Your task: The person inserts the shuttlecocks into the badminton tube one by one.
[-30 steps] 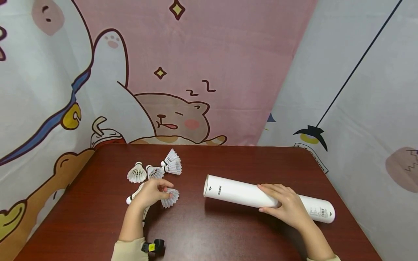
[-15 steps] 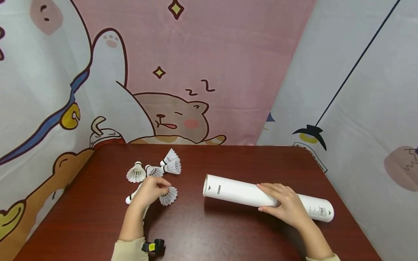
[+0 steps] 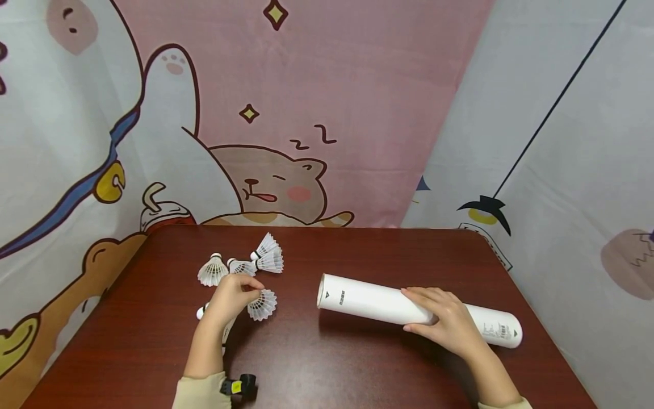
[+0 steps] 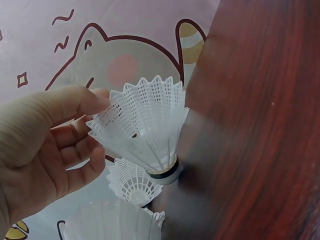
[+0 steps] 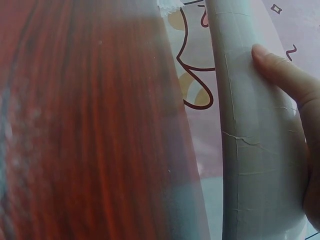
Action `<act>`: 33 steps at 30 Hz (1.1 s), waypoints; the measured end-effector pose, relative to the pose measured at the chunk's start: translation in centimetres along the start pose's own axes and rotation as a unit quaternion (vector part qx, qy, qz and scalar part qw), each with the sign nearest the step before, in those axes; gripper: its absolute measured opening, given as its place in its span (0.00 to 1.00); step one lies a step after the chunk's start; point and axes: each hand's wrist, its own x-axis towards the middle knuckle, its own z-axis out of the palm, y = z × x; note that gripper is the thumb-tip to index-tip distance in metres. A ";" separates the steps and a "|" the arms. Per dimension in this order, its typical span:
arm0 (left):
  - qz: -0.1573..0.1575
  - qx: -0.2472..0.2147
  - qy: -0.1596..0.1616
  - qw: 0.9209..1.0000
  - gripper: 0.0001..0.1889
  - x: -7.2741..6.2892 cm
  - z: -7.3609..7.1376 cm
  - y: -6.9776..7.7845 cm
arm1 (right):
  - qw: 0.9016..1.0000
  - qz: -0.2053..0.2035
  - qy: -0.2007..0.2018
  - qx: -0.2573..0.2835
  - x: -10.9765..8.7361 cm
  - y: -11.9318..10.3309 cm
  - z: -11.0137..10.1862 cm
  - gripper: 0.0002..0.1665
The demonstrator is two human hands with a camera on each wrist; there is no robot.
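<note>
My left hand [image 3: 233, 296] pinches a white mesh shuttlecock [image 4: 145, 125] by the skirt's rim between thumb and fingers. In the left wrist view its cork with a black band points down toward the tabletop. My right hand [image 3: 449, 319] grips a long white shuttlecock tube [image 3: 368, 300] around its middle, the tube lying aslant with its open end [image 3: 321, 291] to the left. Seen from the right wrist, the thumb [image 5: 280, 70] lies along the tube's creased side. Other shuttlecocks are partly hidden behind and under the left hand.
Several shuttlecocks lie at the table's back left, among them an upturned one [image 3: 213, 271] and a pair [image 3: 269, 261] close together. The brown table [image 3: 357, 363] ends at a cartoon-printed cloth [image 3: 368, 113]. A black device [image 3: 240, 386] sits on the left wrist.
My left hand has shifted slightly up and back with the shuttlecock, whose skirt has turned more toward the head camera. The right hand and tube stay almost in place.
</note>
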 end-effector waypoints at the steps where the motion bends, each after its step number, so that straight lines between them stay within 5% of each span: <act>1: 0.000 0.001 0.000 1.000 0.07 0.0 0.0 0.0 | 1.000 -0.001 0.000 -0.001 0.0 0.0 0.0 0.43; 33: 0.036 0.043 0.048 0.997 0.06 -0.1 -0.2 -0.5 | 1.000 -0.001 -0.005 -0.005 0.0 0.0 0.0 0.43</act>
